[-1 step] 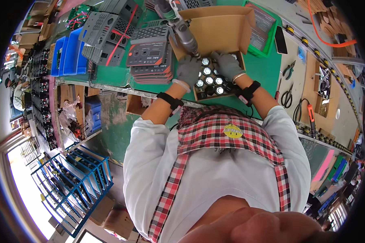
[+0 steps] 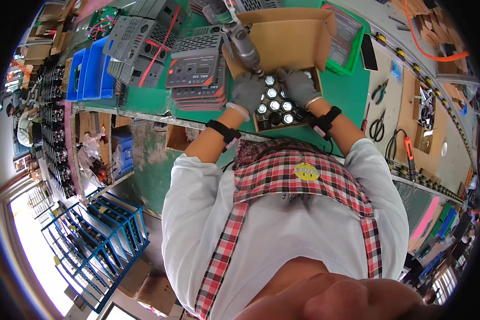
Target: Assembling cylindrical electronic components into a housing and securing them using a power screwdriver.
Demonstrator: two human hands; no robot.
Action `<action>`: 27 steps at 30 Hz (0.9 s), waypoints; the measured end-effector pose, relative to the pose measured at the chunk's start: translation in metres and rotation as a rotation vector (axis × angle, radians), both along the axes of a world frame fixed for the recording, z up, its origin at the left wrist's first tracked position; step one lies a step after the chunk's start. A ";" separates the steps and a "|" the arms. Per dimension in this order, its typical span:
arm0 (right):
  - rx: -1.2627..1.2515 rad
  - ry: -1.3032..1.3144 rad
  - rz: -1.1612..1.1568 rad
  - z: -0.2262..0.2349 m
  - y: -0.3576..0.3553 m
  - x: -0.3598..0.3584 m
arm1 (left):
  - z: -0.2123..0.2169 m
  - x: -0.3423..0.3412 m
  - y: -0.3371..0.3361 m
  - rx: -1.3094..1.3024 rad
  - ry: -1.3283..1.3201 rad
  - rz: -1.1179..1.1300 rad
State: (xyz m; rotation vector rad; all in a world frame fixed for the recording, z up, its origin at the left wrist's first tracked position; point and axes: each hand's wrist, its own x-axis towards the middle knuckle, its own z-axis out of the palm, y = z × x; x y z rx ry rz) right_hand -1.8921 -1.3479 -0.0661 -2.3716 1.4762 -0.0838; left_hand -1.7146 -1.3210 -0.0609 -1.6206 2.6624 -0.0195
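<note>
A brown cardboard box point(image 2: 283, 36) with its lid raised stands on the bench in front of me. Inside are several black cylindrical parts point(image 2: 272, 93) with shiny metal hexagonal tops. My left hand point(image 2: 247, 92), in a grey glove, is over the box's left side, its fingers curled. Over the right side is my right hand point(image 2: 301, 87), also gloved, with fingers bent down among the parts. What either hand grips is hidden under the gloves. A hanging power screwdriver point(image 2: 244, 47) has its tip just above my left fingers.
Grey printed panels point(image 2: 197, 74) are stacked left of the box, near vented grey metal housings point(image 2: 130, 42) and blue bins point(image 2: 97, 69). To the right are a green tray point(image 2: 352, 61), a black phone point(image 2: 369, 53), pliers point(image 2: 380, 92), scissors point(image 2: 377, 128) and an orange-handled tool point(image 2: 409, 152).
My right hand has shifted very slightly at the box. Otherwise nothing has visibly changed.
</note>
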 end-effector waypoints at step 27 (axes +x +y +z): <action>-0.093 0.289 0.038 -0.001 0.042 -0.059 | 0.033 -0.023 -0.039 0.403 -0.524 -0.181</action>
